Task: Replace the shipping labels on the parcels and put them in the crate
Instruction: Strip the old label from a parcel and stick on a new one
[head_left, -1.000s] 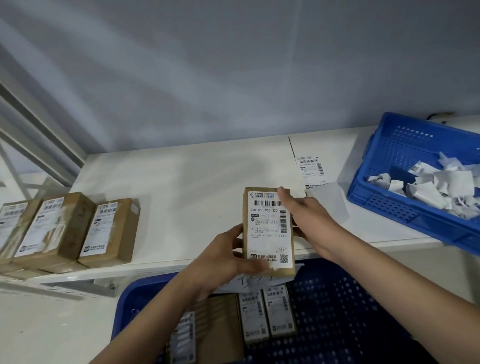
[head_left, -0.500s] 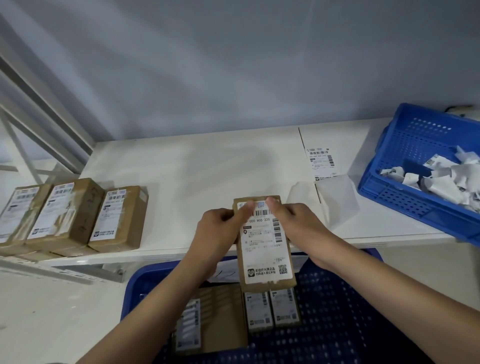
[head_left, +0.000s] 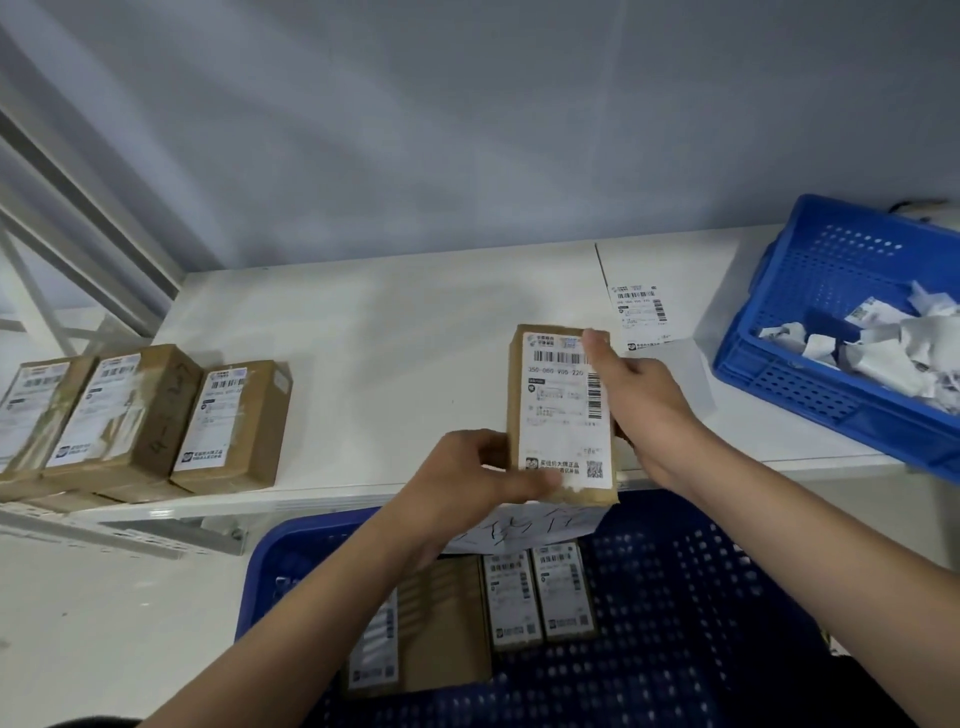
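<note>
A brown cardboard parcel (head_left: 563, 415) with a white shipping label on its face is held upright over the table's front edge. My left hand (head_left: 483, 483) grips its lower left corner, thumb across the label's bottom. My right hand (head_left: 644, 410) holds its right side, one finger lying along the label's upper right edge. Below, a blue crate (head_left: 701, 623) holds three labelled parcels (head_left: 514, 597). A loose label sheet (head_left: 641, 317) lies flat on the table behind the parcel.
Three labelled brown parcels (head_left: 135, 415) sit in a row at the table's left end. A second blue crate (head_left: 810, 395) at the right holds crumpled white label scraps. A white backing sheet (head_left: 691, 374) lies beside my right hand. Metal shelf struts rise at the far left.
My left hand slid from the top of the label down to the parcel's lower left corner. The parcel rose a little and my right finger stays on the label's upper right edge.
</note>
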